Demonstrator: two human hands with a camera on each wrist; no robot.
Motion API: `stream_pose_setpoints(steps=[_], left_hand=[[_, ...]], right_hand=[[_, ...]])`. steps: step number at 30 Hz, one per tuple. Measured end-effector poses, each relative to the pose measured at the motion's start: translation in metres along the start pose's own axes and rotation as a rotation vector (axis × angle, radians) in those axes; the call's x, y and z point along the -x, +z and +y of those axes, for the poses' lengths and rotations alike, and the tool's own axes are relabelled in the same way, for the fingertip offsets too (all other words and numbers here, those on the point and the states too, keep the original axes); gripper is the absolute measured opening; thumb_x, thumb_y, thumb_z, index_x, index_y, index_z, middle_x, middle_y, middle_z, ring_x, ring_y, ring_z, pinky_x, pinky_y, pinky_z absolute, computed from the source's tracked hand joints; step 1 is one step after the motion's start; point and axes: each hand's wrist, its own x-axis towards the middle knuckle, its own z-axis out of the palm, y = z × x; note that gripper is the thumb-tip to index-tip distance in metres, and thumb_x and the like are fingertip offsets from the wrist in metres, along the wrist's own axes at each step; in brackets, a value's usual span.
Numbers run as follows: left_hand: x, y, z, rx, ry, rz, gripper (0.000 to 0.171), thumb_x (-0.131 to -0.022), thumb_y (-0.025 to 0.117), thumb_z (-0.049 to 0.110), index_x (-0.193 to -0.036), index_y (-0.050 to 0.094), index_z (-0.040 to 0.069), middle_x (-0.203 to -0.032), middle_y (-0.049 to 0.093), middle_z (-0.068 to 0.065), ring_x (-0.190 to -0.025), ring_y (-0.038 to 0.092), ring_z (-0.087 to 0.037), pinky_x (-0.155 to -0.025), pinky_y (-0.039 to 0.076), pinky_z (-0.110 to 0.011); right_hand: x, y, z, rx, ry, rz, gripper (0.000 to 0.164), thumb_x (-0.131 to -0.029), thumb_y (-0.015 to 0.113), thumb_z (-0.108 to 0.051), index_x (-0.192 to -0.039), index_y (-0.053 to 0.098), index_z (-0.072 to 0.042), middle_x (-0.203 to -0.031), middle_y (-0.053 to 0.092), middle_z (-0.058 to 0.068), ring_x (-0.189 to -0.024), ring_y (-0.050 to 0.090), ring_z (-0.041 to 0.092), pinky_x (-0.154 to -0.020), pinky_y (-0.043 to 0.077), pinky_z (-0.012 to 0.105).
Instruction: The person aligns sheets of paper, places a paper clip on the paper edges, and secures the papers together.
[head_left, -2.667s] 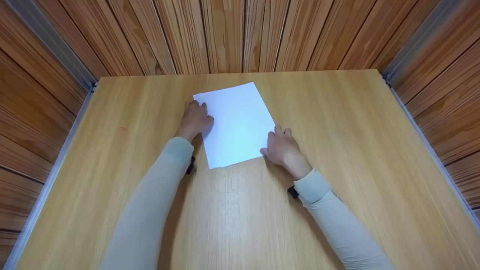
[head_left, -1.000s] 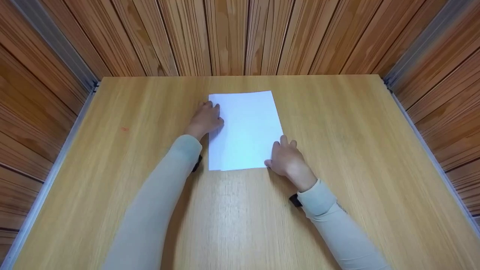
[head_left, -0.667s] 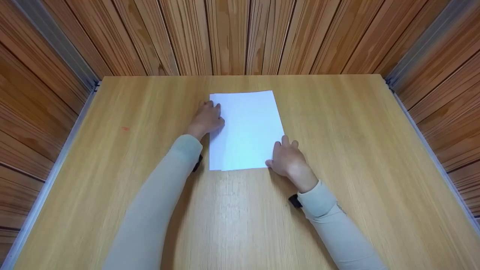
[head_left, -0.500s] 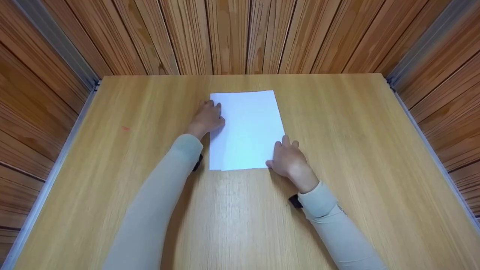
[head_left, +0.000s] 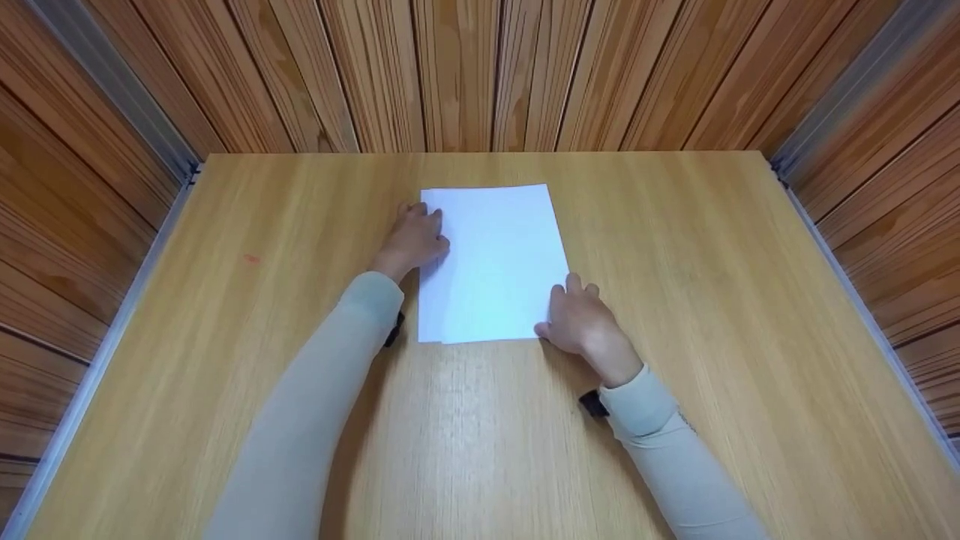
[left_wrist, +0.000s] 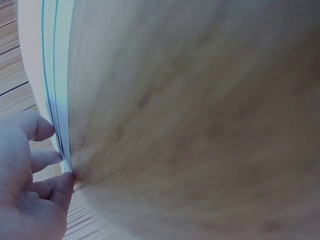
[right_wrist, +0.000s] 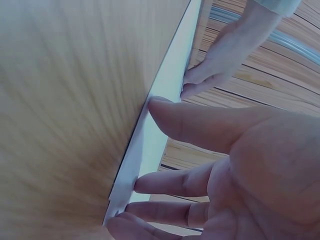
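White sheets of paper point(head_left: 499, 259) lie flat in a loose stack on the table, with a small step between sheets at the near left corner. My left hand point(head_left: 410, 240) rests along the stack's left side, its fingertips at the edge and the thumb over the top sheet. At the near right corner is my right hand point(head_left: 581, 319), fingers against the right edge and thumb at the near edge. Layered paper edges point(left_wrist: 59, 75) show beside the left fingertips in the left wrist view. The right wrist view has the right thumb and fingers point(right_wrist: 170, 182), loosely spread, touching the paper.
The wooden table point(head_left: 720, 300) extends to both sides of the paper and has a small reddish mark point(head_left: 252, 259) at left. Wood-panelled walls point(head_left: 457, 75) stand behind and at the sides, with metal rails along the side edges.
Since the oldest frame the stack has turned clockwise and shifted slightly right, with both hands going along with it. Over the last second, hands and paper have hardly moved.
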Motion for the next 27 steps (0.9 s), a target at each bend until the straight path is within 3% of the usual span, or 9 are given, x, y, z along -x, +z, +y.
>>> stream_pose_setpoints(steps=[6, 15, 22, 27], left_hand=[[0.001, 0.002, -0.005, 0.039, 0.03, 0.03, 0.061, -0.108, 0.054, 0.024, -0.164, 0.039, 0.005, -0.17, 0.03, -0.021, -0.152, 0.026, -0.039, -0.127, 0.026, -0.054], [0.007, 0.003, -0.012, 0.174, 0.069, 0.083, 0.059, -0.107, 0.057, 0.015, -0.163, 0.04, 0.005, -0.169, 0.034, -0.021, -0.156, 0.026, -0.038, -0.129, 0.025, -0.052], [0.023, -0.002, -0.014, 0.307, 0.027, 0.149, 0.056, -0.107, 0.06, 0.013, -0.161, 0.045, 0.005, -0.163, 0.043, -0.019, -0.152, 0.038, -0.035, -0.125, 0.033, -0.049], [0.036, -0.008, -0.014, 0.369, -0.01, 0.132, 0.057, -0.106, 0.061, 0.013, -0.16, 0.044, 0.003, -0.158, 0.047, -0.019, -0.146, 0.043, -0.034, -0.124, 0.036, -0.049]], right_hand=[[-0.001, -0.002, 0.003, -0.021, -0.016, -0.016, 0.056, -0.103, 0.071, -0.03, -0.135, 0.055, 0.014, -0.129, 0.05, 0.029, -0.107, 0.053, 0.04, -0.088, 0.055, 0.05], [-0.002, -0.009, 0.016, -0.153, -0.052, -0.032, 0.055, -0.106, 0.065, -0.029, -0.144, 0.053, 0.009, -0.145, 0.049, 0.029, -0.12, 0.053, 0.041, -0.103, 0.053, 0.055], [-0.007, -0.017, 0.034, -0.281, -0.038, -0.04, 0.06, -0.107, 0.063, -0.03, -0.154, 0.047, 0.003, -0.152, 0.046, 0.025, -0.13, 0.051, 0.041, -0.112, 0.047, 0.058], [-0.015, -0.019, 0.049, -0.336, -0.044, -0.025, 0.061, -0.108, 0.062, -0.029, -0.156, 0.042, 0.003, -0.149, 0.048, 0.024, -0.125, 0.053, 0.039, -0.112, 0.048, 0.055]])
